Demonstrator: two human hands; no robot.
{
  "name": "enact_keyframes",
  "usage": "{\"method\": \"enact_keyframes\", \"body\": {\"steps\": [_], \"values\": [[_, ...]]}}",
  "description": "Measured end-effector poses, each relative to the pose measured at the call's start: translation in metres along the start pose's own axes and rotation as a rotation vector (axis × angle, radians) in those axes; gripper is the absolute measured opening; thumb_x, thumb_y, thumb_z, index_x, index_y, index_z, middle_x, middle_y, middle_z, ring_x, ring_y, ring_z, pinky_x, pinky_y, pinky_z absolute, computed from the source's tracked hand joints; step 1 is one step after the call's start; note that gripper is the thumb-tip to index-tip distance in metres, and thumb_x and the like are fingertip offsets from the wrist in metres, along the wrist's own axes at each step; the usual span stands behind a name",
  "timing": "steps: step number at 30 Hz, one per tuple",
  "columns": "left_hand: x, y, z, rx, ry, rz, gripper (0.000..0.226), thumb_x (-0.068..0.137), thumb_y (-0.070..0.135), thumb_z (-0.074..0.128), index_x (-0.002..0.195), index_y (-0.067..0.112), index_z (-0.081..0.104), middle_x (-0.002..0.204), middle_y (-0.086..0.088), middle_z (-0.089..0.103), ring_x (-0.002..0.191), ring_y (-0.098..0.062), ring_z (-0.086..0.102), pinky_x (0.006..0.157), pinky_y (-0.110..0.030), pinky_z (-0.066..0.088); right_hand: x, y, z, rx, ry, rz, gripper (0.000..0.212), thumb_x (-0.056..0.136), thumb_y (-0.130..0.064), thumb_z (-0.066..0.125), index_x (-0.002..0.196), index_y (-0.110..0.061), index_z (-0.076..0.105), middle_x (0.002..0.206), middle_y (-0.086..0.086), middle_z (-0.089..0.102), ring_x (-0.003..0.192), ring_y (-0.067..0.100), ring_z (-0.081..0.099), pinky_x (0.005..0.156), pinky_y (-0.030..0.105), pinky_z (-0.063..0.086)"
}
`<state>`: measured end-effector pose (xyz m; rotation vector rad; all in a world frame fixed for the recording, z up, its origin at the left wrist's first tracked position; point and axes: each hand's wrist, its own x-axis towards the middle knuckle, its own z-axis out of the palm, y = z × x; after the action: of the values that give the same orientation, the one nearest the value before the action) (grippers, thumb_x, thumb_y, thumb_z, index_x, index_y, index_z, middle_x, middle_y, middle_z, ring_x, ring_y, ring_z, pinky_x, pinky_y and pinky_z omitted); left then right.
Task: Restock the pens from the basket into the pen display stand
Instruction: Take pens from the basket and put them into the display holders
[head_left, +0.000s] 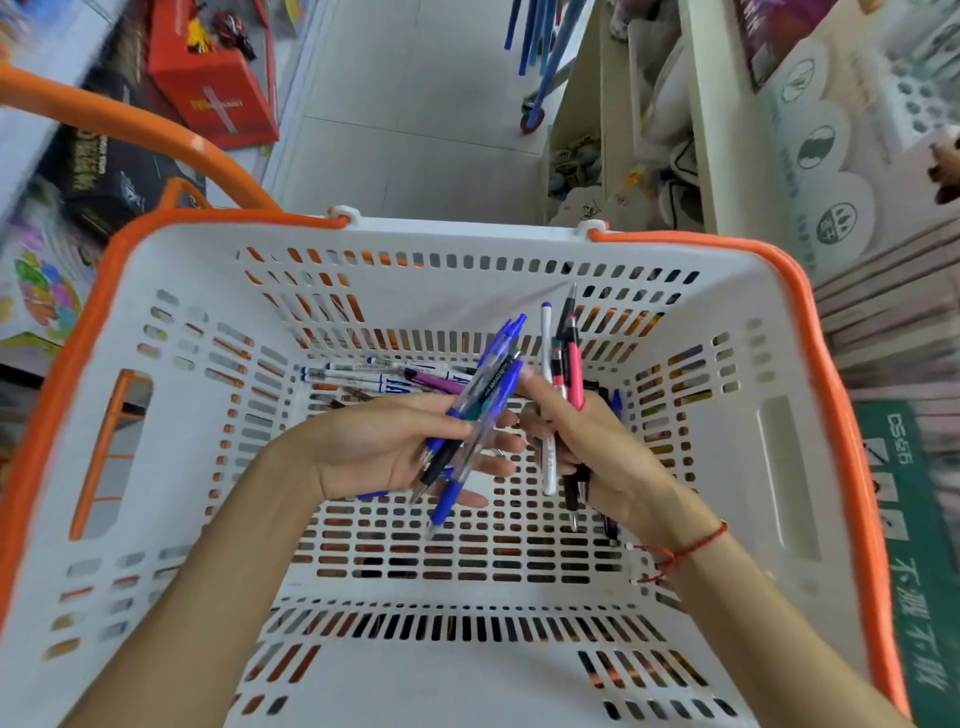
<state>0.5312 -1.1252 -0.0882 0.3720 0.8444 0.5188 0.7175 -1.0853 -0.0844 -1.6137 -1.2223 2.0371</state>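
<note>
Now both hands are over the white basket (156, 467): the left hand (384, 447) grasps a bunch of blue pens (483, 405), the right hand (597, 457) grasps a mixed bunch of pens (563, 364). More loose pens (374, 376) lie across the basket floor just beyond the fingers, long axis sideways, slightly nearer the left hand. I cannot see the display stand clearly.

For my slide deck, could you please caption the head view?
Left hand grips blue pens, right hand mixed pens, over the basket.
</note>
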Motion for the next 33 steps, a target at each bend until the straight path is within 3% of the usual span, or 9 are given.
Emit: {"method": "enact_keyframes", "body": {"steps": [4, 8, 9, 12, 16, 20, 26, 31, 33], "values": [[0.006, -0.004, 0.0, -0.008, 0.02, -0.02, 0.028, 0.093, 0.006, 0.044, 0.119, 0.005, 0.055, 0.086, -0.002, 0.069, 0.066, -0.011, 0.065, 0.061, -0.03, 0.057, -0.002, 0.002, 0.006, -0.039, 0.009, -0.006, 0.076, 0.079, -0.056, 0.061, 0.118, 0.009, 0.058, 0.049, -0.01, 0.041, 0.04, 0.003, 0.033, 0.043, 0.015, 0.026], [0.011, -0.004, -0.001, -0.144, 0.075, -0.008, 0.022, 0.091, 0.007, 0.045, 0.111, 0.007, 0.056, 0.078, -0.003, 0.06, 0.054, -0.006, 0.051, 0.047, -0.02, 0.046, -0.001, 0.0, 0.005, -0.036, -0.007, 0.015, 0.061, 0.075, -0.063, 0.055, 0.107, -0.014, 0.069, 0.052, -0.01, 0.042, 0.04, 0.002, 0.036, 0.046, 0.016, 0.028], [0.013, -0.006, 0.0, -0.123, 0.111, -0.006, 0.022, 0.094, 0.006, 0.044, 0.113, 0.006, 0.056, 0.08, -0.004, 0.059, 0.054, -0.006, 0.051, 0.048, -0.02, 0.047, -0.001, 0.0, 0.005, -0.085, -0.01, 0.029, 0.06, 0.075, -0.063, 0.057, 0.104, -0.011, 0.068, 0.051, -0.01, 0.044, 0.041, 0.002, 0.04, 0.047, 0.015, 0.031], [0.019, -0.011, 0.002, -0.012, 0.191, -0.03, 0.026, 0.1, 0.004, 0.042, 0.123, 0.003, 0.054, 0.09, -0.008, 0.059, 0.061, -0.009, 0.061, 0.055, -0.026, 0.054, 0.002, 0.005, 0.007, -0.167, 0.039, 0.044, 0.057, 0.083, -0.04, 0.07, 0.103, 0.013, 0.061, 0.064, 0.008, 0.05, 0.055, 0.017, 0.045, 0.044, 0.011, 0.037], [0.013, -0.008, 0.003, -0.018, 0.159, -0.089, 0.029, 0.099, 0.006, 0.044, 0.125, 0.008, 0.057, 0.104, -0.013, 0.072, 0.086, -0.023, 0.073, 0.067, -0.039, 0.061, 0.004, 0.009, 0.008, -0.064, 0.102, 0.094, 0.021, 0.091, -0.019, 0.065, 0.088, 0.002, 0.067, 0.065, 0.007, 0.056, 0.043, 0.008, 0.044, 0.042, 0.015, 0.033], [0.005, -0.004, 0.001, 0.037, 0.012, -0.136, 0.041, 0.091, 0.012, 0.05, 0.132, 0.01, 0.052, 0.122, -0.02, 0.065, 0.103, -0.03, 0.069, 0.083, -0.046, 0.058, 0.008, 0.009, 0.003, 0.047, 0.172, 0.057, 0.015, 0.092, -0.023, 0.065, 0.089, -0.008, 0.067, 0.073, 0.005, 0.063, 0.047, 0.003, 0.05, 0.042, 0.015, 0.035], [0.006, -0.006, -0.004, -0.001, -0.112, -0.116, 0.035, 0.095, 0.011, 0.052, 0.129, 0.006, 0.053, 0.092, -0.006, 0.067, 0.072, -0.017, 0.065, 0.073, -0.041, 0.058, -0.001, 0.0, -0.001, 0.026, -0.062, -0.004, 0.022, 0.086, -0.032, 0.07, 0.074, -0.014, 0.066, 0.051, -0.006, 0.045, 0.041, 0.004, 0.034, 0.043, 0.018, 0.024], [0.001, -0.006, -0.012, 0.027, -0.264, -0.109, 0.04, 0.095, 0.012, 0.044, 0.135, 0.008, 0.047, 0.13, -0.015, 0.062, 0.117, -0.031, 0.062, 0.092, -0.044, 0.055, -0.001, 0.0, -0.001, 0.023, -0.024, -0.03, 0.022, 0.087, -0.029, 0.069, 0.07, -0.015, 0.065, 0.049, -0.006, 0.046, 0.04, 0.004, 0.036, 0.04, 0.015, 0.027], [0.001, -0.006, -0.014, 0.025, -0.273, -0.122, 0.04, 0.095, 0.008, 0.044, 0.134, 0.004, 0.049, 0.133, -0.017, 0.059, 0.121, -0.031, 0.059, 0.1, -0.045, 0.05, 0.001, -0.001, -0.004, 0.058, 0.022, -0.043, 0.026, 0.087, -0.03, 0.07, 0.066, -0.017, 0.062, 0.051, -0.005, 0.045, 0.041, 0.005, 0.032, 0.041, 0.016, 0.026]]}}
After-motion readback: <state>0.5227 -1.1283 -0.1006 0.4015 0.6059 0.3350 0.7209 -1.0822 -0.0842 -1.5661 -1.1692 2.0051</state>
